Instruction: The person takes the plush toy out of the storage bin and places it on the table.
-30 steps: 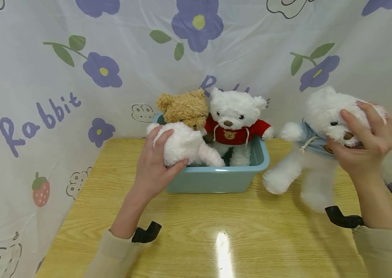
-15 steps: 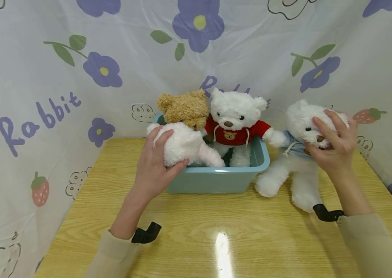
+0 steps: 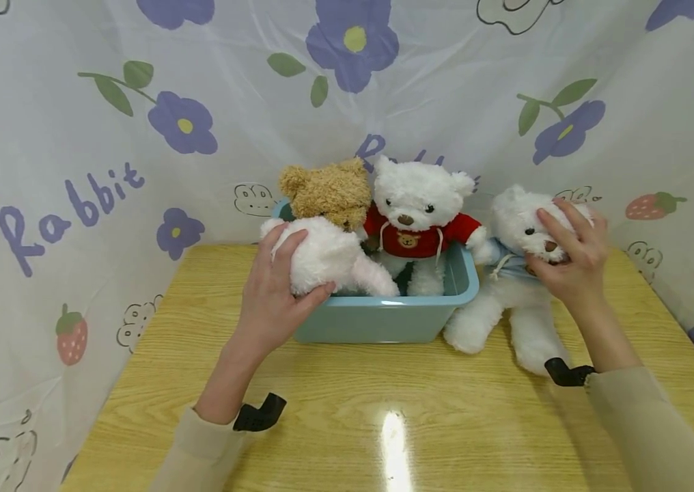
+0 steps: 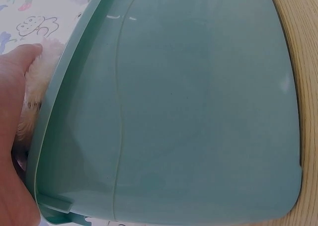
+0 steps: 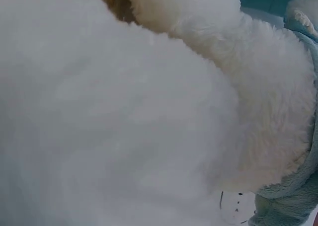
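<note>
Nearest my camera, the bare wood-grain table (image 3: 335, 410) fills the bottom of the head view. I have the left hand (image 3: 270, 290) at centre-left, grasping a fluffy white-and-pale-pink plush toy (image 3: 325, 256) at the front left of the blue-green plastic tub (image 3: 378, 321). If that hand bears down on the front rim, I'd expect the tub to tilt or slide.

At right, the right hand (image 3: 574, 256) is clamped over the face of a white plush bear in a pale-blue hoodie (image 3: 513, 290). That bear is outside the tub, legs dangling just beside its right end; I cannot tell whether its feet touch the table. A head-only hold is my chief worry: the soft body could swing, and a leg could catch the end wall and shove the tub leftward. Slippery fur might also twist out of the fingers.

Deeper in the tub, a white plush bear in a red hoodie (image 3: 421, 239) has an arm over the right rim, so an incoming body could knock it askew. Behind the pale toy sits a curly tan plush bear (image 3: 328, 191); crowding could squeeze it upward, towards the flower-printed cloth (image 3: 261, 137) beyond.
</note>
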`<action>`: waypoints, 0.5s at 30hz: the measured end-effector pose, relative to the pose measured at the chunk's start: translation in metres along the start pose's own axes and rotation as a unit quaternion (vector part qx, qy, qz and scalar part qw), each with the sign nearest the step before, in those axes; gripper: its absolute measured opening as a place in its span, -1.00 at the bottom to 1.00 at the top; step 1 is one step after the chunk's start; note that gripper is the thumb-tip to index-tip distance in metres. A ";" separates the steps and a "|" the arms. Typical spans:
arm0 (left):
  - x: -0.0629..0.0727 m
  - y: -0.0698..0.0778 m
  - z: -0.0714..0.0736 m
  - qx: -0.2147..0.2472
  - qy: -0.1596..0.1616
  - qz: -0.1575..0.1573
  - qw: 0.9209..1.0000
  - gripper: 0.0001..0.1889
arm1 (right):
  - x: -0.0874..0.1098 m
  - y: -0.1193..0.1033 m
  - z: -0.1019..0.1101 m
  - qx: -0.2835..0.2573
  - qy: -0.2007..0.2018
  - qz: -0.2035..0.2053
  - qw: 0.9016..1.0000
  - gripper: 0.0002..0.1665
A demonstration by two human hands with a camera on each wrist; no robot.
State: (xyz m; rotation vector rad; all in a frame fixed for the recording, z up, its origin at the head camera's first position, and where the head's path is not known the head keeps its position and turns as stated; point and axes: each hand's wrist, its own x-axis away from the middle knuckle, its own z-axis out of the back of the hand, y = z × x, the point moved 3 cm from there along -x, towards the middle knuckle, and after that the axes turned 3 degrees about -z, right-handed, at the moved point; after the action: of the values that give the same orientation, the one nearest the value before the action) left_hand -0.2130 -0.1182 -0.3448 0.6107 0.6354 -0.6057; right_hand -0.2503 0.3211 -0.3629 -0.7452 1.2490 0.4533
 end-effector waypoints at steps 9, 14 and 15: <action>0.000 0.000 0.001 0.000 -0.001 0.003 1.000 -0.13 | 0.013 0.028 -0.005 -0.020 -0.108 -0.005 0.994 -0.41; 0.000 0.001 0.001 -0.002 -0.005 0.007 1.000 -0.13 | 0.018 0.037 -0.006 -0.028 -0.144 -0.012 0.989 -0.37; 0.000 0.001 0.001 -0.002 -0.005 0.009 1.000 -0.13 | 0.019 0.039 -0.007 -0.029 -0.150 -0.013 0.988 -0.36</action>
State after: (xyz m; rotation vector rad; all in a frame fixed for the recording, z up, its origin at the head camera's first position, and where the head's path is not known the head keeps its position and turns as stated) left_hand -0.2121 -0.1183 -0.3442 0.6083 0.6207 -0.5909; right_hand -0.2761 0.3413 -0.3917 -0.7117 0.9473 0.5601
